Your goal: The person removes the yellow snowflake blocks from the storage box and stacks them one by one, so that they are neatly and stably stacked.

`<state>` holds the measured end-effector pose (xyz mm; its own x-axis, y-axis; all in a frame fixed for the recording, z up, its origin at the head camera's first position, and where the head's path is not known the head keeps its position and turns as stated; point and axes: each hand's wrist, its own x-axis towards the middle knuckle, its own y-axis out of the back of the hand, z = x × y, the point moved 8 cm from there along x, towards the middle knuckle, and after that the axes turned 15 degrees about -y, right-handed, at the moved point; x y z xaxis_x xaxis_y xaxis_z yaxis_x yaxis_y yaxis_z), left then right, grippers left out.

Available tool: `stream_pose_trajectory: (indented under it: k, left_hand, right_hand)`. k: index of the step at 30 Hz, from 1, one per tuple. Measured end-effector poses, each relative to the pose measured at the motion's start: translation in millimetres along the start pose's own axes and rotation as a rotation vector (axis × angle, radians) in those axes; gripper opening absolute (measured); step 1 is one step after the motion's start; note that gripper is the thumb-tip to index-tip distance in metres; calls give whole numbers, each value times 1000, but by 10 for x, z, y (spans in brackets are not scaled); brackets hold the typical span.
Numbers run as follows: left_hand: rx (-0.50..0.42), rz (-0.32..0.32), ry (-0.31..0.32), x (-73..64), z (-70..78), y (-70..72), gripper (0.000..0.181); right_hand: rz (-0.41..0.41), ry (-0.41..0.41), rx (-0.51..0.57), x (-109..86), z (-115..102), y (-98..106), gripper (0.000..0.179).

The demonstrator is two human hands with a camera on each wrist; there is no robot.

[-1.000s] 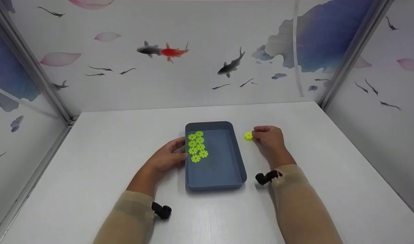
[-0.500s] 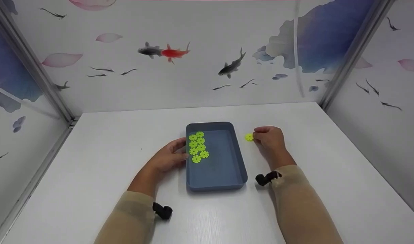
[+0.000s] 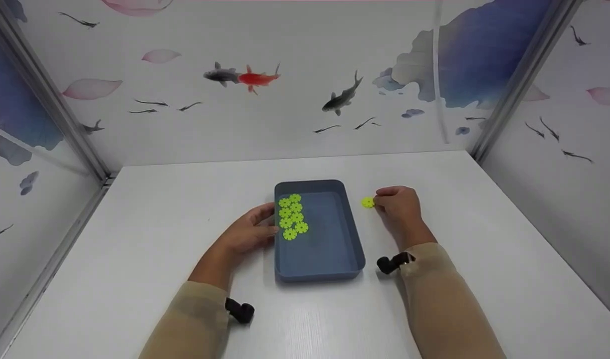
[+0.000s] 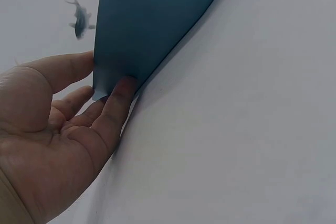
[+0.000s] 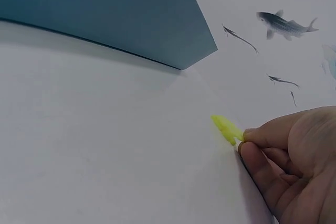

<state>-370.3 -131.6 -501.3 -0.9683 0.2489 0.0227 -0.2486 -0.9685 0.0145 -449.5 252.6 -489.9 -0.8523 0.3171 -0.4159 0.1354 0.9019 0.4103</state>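
A blue-grey rectangular tray point(image 3: 329, 239) lies on the white table, with several yellow-green notched plastic discs point(image 3: 286, 223) grouped flat along its left side. My left hand point(image 3: 245, 230) rests against the tray's left outer wall. In the left wrist view, the thumb touches the rim edge and the loosely extended fingers point(image 4: 118, 103) lie on the outer wall. To the right of the tray, my right hand point(image 3: 398, 203) pinches a yellow notched disc point(image 3: 367, 202) between thumb and fingertips. This disc point(image 5: 226, 128) appears nearly edge-on in the right wrist view, just above or at the table; contact is unclear.
White panels with painted fish point(image 3: 340, 97) and petals enclose the table point(image 3: 185, 199) at the back and both sides. Metal posts point(image 3: 524, 80) stand at the back corners. A small black wrist camera point(image 3: 241, 311) sits on each sleeve.
The pinched disc has turned slightly in the right fingertips and now shows flatter. Both hands and the tray otherwise stay in place, apart from a slight shift of the whole view.
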Motion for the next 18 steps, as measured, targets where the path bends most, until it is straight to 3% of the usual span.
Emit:
stream_pose_trajectory:
  k: [18]
  left_hand:
    - [19, -5, -6, -17, 39, -6, 77]
  right_hand:
    - [-37, 5, 81, 5, 16, -8, 32]
